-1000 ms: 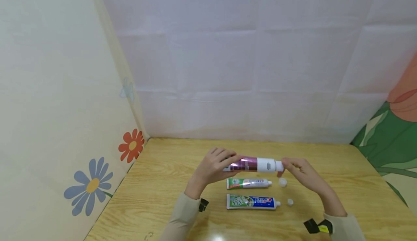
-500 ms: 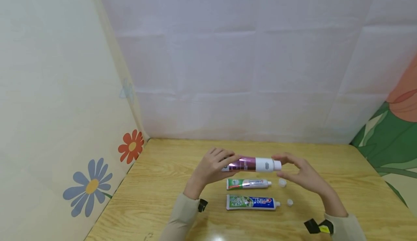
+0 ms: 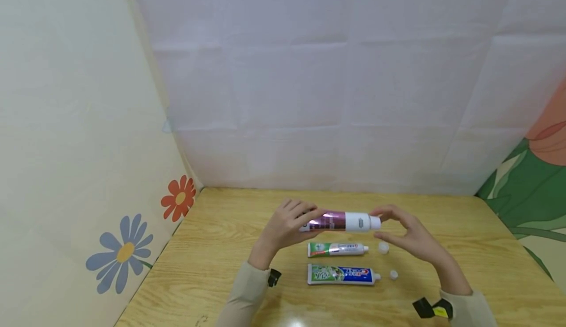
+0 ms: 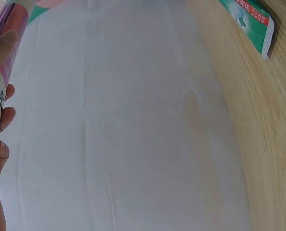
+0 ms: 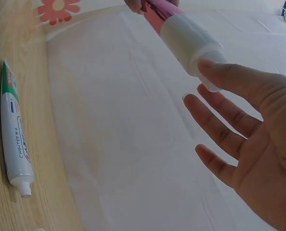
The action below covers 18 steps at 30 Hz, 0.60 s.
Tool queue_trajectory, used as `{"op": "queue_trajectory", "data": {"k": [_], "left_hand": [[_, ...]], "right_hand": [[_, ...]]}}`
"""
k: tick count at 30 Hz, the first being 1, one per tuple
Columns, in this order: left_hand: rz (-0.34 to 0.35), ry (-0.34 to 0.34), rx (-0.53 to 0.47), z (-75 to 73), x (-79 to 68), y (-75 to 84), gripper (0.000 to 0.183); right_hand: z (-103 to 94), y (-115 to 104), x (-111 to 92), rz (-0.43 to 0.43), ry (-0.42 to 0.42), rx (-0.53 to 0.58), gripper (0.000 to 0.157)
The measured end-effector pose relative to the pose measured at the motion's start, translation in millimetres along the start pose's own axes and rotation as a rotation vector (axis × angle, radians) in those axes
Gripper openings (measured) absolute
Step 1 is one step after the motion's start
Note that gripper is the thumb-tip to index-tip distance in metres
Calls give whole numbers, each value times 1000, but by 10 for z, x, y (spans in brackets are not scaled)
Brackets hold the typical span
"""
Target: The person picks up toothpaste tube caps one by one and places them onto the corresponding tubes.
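1. Head view, lower centre: the left hand (image 3: 289, 224) grasps a shiny purple-and-white toothpaste tube (image 3: 333, 221); I'd worry a slack hold could let it twist.
2. The right hand (image 3: 413, 236) brackets its white cylindrical cap (image 3: 375, 223); I can't tell whether fingers pinch. Weak contact could drop it.

A screened-off nook, kind of room unclear: a wood table (image 3: 199, 248) against a creased sheet (image 3: 283, 81), between flowered panels (image 3: 66, 145) (daisy-like blooms on the left).
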<state>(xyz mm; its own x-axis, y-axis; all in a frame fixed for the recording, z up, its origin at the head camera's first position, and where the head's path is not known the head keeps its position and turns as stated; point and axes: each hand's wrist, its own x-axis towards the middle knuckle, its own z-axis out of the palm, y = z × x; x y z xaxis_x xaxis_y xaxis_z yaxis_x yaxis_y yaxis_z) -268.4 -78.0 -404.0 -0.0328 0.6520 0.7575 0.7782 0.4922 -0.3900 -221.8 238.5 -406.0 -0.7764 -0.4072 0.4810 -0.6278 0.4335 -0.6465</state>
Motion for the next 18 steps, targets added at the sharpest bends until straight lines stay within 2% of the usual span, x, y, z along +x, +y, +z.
{"op": "queue_trajectory", "data": {"k": [7,13,18], "left_hand": [[-3,-6,-6,-7,-3,6,53],[-6,-4,-11,-4,-7,9,52],[-10,-4,-21,4,-7,6,51]], "right_hand": [[0,27,-1,-31,1,-25,37],[-2,31,-8,-18,1,-45,37],[-9,27,-4,-6,-8,-14,36]]}}
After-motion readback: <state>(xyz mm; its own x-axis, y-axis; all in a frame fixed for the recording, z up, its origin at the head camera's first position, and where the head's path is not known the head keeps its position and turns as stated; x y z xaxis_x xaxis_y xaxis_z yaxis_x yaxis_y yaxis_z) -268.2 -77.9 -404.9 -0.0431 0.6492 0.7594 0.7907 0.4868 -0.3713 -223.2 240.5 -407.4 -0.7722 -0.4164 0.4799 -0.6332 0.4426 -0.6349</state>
